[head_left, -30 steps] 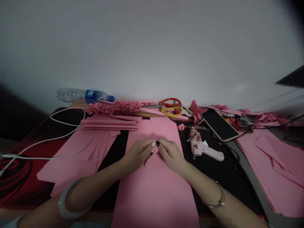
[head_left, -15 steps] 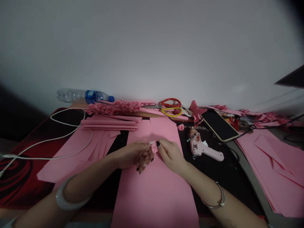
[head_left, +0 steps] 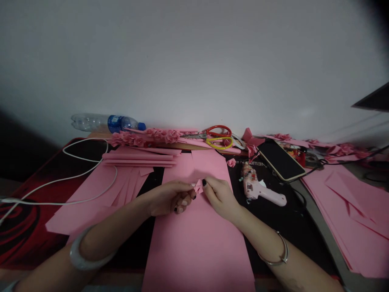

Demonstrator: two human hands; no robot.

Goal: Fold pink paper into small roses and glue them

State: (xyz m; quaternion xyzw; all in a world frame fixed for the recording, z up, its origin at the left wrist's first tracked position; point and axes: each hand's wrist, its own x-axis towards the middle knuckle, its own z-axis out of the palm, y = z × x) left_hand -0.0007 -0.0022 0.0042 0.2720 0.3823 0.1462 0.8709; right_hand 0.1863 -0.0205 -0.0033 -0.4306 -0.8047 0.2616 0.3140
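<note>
Between my two hands is a small pink paper flower [head_left: 198, 186], held above a long pink paper sheet [head_left: 200, 247]. My left hand [head_left: 173, 198] pinches its left side between thumb and forefinger, with the other fingers curled beneath. On the other side, my right hand [head_left: 219, 198] is closed on the flower's right edge, a dark thumbnail showing. The flower's underside is hidden. A loose pink paper rosebud [head_left: 231, 162] lies on the black mat beyond my right hand.
A glue gun [head_left: 261, 188] and a phone [head_left: 282, 159] lie to the right. Scissors [head_left: 219, 137], finished paper flowers [head_left: 146, 138] and a plastic bottle [head_left: 106, 122] line the wall. Rolled paper tubes [head_left: 139, 158] and a white cable [head_left: 60, 201] are left; more pink sheets [head_left: 355, 227] are far right.
The curled fingers of my left hand have drawn in closer to the palm. The paper flower has turned slightly and shifted a little to the right, still between both hands.
</note>
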